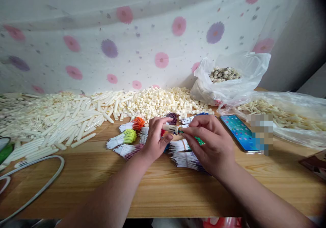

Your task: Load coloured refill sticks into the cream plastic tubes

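Between the thumb and fingers of my left hand (156, 138) is a cream plastic pen barrel (171, 128) with slots near its right end. My right hand (212, 144) is closed in a pinch at that slotted end, where small coloured tips show; what its fingertips grip is mostly hidden. Below and around both hands lie banded bundles of white pen refills with coloured ends: an orange bundle (132, 123), a yellow-green bundle (122, 138), a mauve bundle (127, 150) and a purple bundle (187, 160). Other bundles are partly covered by the hands.
Loose slotted barrel pieces (160, 100) and long cream tubes (81, 119) are heaped at the back and left. A white plastic bag (209, 88) holds assembled pieces. Right of the hands are a phone (239, 133) and a bag of small parts (285, 114). A white cable (59, 168) loops at left.
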Available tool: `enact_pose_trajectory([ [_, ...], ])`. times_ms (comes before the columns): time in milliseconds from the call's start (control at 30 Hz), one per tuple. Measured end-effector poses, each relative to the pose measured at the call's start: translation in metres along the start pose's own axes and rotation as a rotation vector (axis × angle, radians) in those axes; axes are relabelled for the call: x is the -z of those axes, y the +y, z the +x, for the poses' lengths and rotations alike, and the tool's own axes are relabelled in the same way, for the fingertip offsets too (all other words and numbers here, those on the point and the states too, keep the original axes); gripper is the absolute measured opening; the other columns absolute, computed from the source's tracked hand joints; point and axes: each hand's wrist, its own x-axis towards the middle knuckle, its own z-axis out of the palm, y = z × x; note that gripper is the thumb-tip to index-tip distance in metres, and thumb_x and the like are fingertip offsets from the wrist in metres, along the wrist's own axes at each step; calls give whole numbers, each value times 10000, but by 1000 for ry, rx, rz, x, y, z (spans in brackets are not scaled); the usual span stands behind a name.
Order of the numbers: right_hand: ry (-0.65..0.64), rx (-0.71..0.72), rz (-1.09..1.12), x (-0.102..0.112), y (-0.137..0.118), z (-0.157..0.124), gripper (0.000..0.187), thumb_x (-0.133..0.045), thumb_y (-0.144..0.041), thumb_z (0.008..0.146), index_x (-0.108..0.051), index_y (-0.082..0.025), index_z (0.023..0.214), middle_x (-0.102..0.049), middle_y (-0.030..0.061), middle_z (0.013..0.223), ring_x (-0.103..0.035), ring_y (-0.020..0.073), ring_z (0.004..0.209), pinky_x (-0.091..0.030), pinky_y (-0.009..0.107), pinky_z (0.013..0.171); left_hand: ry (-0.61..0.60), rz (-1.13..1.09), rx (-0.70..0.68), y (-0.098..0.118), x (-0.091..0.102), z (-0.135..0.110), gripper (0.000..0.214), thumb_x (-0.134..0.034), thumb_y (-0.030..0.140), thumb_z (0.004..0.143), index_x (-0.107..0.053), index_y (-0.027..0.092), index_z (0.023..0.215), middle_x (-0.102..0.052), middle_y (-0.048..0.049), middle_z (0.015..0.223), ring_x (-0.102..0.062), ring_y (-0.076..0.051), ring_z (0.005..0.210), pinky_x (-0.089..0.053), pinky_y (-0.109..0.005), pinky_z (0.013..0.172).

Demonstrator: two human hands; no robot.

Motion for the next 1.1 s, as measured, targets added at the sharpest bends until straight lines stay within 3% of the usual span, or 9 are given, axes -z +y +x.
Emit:
enact_pose_trajectory([
  [100,11,-24,-7,-1,0,0,145,-632,-88,769,-627,-213,843,-528,44,859,-528,163,785,-459,312,650,2,-5,4,2,0,-1,559,-249,607,887,-562,212,1130,-518,-86,988,-488,-225,959,-400,-371,872],
  [500,-31,-34,-29,-3,2,0,131,-600,-67,782,-600,-192,820,-504,41,842,-499,164,795,-435,320,672,152,111,-35,3,-2,-1,505,-322,597,875,-632,206,951,-490,-72,902,-486,-220,898,-423,-372,798],
  [800,-14,-263,246,-15,2,-8,142,-550,-126,841,-660,-203,888,-536,47,858,-522,163,823,-448,323,712,244,213,-38,4,-1,-1,454,-374,562,881,-643,198,911,-487,-71,886,-476,-219,881,-412,-367,792],
  [900,-59,-330,311,-9,11,-4,138,-564,-177,849,-689,-221,890,-560,42,869,-537,163,847,-449,324,737,239,199,-30,1,-1,0,458,-377,569,878,-640,195,902,-491,-72,887,-477,-222,890,-402,-366,803],
  [1000,-23,-361,302,9,26,14,112,-575,-219,846,-687,-214,841,-592,31,850,-558,157,853,-448,317,766,160,23,24,-7,-4,2,470,-367,584,876,-615,185,895,-514,-65,871,-491,-215,879,-394,-353,799],
  [1033,-69,-353,277,18,32,20,103,-581,-228,839,-679,-199,827,-613,35,844,-572,161,853,-452,313,766,122,-60,64,-9,-6,3,469,-369,590,874,-602,184,898,-517,-57,856,-493,-206,857,-390,-345,789],
  [1100,-368,-313,191,36,42,28,97,-603,-240,819,-666,-177,781,-633,32,793,-587,147,756,-455,282,691,57,-241,161,-12,-9,4,465,-390,611,858,-572,185,900,-507,-36,825,-484,-182,795,-384,-322,747],
])
